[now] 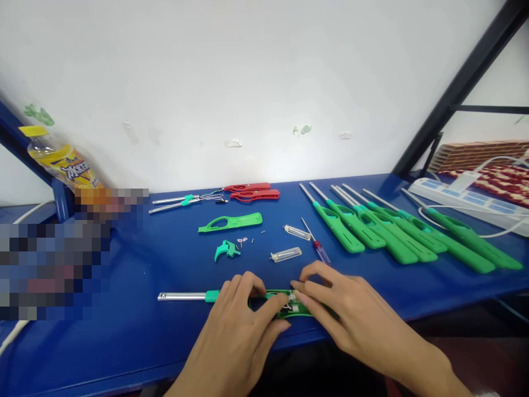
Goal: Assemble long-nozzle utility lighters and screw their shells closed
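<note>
An opened green stick lighter (211, 296) lies lengthwise near the table's front edge, its metal tube pointing left and the inside of its handle showing. My left hand (242, 322) grips the handle's left part, with the thumb reaching into the casing. Closed on the handle's right part is my right hand (347, 300), thumb and fingertips around a small whitish piece inside. My fingers hide much of the handle's inside. Behind the hands lie a teal trigger piece (227, 250), a green half shell (231, 221), a clear fuel tank (286, 254) and another clear tank (297, 232).
A screwdriver (320, 251) lies beside the tanks. Several green lighters (388, 234) fill the right side, near a white power strip (467, 198). Two red handles (254, 193) and metal tubes (173, 204) lie at the back. A yellow-capped bottle (61, 162) stands at left.
</note>
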Tool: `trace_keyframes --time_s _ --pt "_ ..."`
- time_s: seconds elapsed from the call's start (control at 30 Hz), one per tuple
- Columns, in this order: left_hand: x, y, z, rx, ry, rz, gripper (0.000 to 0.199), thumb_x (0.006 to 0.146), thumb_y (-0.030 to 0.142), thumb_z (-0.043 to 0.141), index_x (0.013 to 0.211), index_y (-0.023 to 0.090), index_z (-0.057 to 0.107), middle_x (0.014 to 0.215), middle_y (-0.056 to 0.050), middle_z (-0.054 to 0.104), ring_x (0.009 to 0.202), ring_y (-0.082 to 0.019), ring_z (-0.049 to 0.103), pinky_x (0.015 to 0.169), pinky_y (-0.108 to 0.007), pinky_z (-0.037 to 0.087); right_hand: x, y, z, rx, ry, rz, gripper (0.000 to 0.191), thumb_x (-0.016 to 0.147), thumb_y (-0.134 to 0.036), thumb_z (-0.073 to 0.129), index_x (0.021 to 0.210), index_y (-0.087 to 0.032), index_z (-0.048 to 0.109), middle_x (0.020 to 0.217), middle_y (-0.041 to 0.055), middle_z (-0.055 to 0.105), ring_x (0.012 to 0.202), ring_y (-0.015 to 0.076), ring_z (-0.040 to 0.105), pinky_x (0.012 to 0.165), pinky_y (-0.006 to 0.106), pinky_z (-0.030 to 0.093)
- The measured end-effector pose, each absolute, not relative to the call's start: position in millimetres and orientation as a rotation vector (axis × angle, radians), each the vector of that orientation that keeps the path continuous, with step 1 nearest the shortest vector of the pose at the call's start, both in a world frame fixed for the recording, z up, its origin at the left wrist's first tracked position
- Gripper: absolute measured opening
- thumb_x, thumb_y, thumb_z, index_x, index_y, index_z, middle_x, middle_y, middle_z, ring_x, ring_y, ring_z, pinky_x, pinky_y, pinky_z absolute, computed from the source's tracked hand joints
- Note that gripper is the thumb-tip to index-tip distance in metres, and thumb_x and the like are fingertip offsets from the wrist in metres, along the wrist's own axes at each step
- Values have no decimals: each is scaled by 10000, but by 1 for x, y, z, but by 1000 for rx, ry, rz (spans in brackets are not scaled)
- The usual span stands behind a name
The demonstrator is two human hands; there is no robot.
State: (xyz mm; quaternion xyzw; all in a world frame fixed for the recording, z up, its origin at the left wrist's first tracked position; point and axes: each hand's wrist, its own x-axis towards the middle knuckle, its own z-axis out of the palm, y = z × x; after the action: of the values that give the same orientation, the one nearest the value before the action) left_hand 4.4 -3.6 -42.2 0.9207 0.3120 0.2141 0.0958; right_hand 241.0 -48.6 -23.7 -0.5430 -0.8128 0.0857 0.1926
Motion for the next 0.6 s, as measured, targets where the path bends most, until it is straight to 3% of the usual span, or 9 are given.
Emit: trace_keyframes --time_s 0.13,0.33,0.6 --pt "3 -2 -46 2739 926 663 292 1030 229 612 1310 311 599 1057 -70 515 872 -261 556 762 -475 520 241 -50 -28 -1526 -2260 223 270 1114 -290 403 1122 -265 672 1205 39 645 890 180 712 752 338 526" --pt "1 4 -52 2776 884 678 281 1020 232 637 1286 319 616 1065 -62 514 874 -253 566 758 -452 521 241 -55 -37 -1568 -2112 192 319 1120 -347 426 1272 -341 706 1071 17 607 694 111 649 630 292 463" --pt "3 2 -49 2807 884 688 287 1006 211 658 1275 301 618 1064 -60 506 879 -260 573 767 -474 523 237 -56 -37 -1576 -1995 274 329 1096 -342 459 1256 -350 746 1012 15 592 697 112 628 635 282 473"
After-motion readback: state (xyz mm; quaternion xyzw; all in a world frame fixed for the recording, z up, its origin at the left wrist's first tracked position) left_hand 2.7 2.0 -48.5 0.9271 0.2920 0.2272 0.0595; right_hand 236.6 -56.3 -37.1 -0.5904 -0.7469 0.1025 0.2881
